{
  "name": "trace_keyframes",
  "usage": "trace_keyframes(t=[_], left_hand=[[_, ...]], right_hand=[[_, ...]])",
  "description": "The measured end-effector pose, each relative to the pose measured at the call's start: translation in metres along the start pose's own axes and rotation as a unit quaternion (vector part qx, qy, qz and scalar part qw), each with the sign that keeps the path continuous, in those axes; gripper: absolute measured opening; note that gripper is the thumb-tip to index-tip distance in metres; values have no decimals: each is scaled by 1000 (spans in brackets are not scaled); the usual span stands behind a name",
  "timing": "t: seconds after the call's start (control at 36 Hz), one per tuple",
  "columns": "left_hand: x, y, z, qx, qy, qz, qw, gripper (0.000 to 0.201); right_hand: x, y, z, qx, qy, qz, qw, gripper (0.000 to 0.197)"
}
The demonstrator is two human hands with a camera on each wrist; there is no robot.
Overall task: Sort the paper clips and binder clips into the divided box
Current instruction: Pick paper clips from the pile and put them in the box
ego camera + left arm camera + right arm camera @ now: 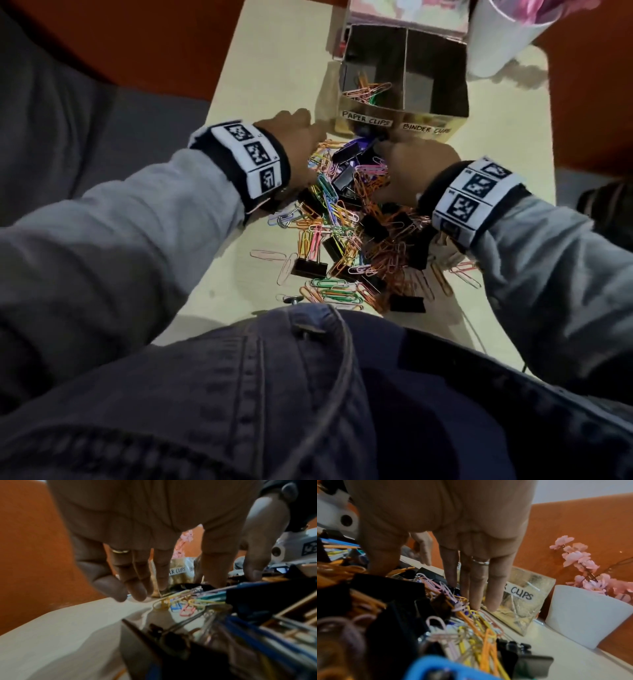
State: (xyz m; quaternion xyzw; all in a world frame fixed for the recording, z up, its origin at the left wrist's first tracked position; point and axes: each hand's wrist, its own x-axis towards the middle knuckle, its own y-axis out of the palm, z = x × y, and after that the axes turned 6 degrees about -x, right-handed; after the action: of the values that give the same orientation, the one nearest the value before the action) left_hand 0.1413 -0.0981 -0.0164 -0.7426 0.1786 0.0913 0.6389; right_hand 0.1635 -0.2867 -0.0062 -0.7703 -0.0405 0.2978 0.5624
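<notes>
A gold divided box (pixel 430 120) stands at the far end of the table, labelled PAPER CLIPS on the left and BINDER CLIPS on the right. Several coloured paper clips (pixel 367 91) lie in the left compartment; the right one looks empty. A mixed pile (pixel 349 219) of coloured paper clips and black binder clips (pixel 310 267) covers the table's middle. My left hand (pixel 298 135) hovers at the pile's far left edge, its fingers (pixel 135 588) hanging relaxed and holding nothing. My right hand (pixel 409 161) reaches into the pile's far end, its straight fingers (pixel 476 588) touching clips just before the box.
A white pot (pixel 496 37) with pink flowers (pixel 576 557) stands right of the box. The pale table (pixel 267 78) is narrow, with orange upholstery on both sides. Loose clips lie close to the near edge, by the denim-clad body.
</notes>
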Motion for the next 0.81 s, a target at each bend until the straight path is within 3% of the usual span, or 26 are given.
trace_keyframes(t=[0.14, 0.22, 0.39, 0.5, 0.58, 0.69, 0.81], left_hand=[[13, -7, -13, 16, -1, 49, 999, 66], [21, -13, -18, 26, -10, 70, 997, 60], [23, -6, -28, 15, 13, 68, 997, 43], [30, 5, -26, 18, 11, 55, 998, 28], [31, 12, -28, 11, 1, 40, 999, 37], [25, 16, -36, -15, -25, 20, 999, 58], [21, 18, -38, -46, -25, -5, 999, 60]], right_hand=[[3, 0, 1, 27, 6, -20, 999, 57], [0, 0, -2, 39, 20, -28, 999, 57], [-2, -1, 4, 11, 12, -33, 999, 44], [-5, 3, -7, 45, 54, -19, 997, 57], [-6, 5, -6, 11, 38, -9, 999, 62], [-7, 6, 1, -36, 4, -19, 999, 53], [-8, 8, 4, -47, -11, -38, 998, 44]])
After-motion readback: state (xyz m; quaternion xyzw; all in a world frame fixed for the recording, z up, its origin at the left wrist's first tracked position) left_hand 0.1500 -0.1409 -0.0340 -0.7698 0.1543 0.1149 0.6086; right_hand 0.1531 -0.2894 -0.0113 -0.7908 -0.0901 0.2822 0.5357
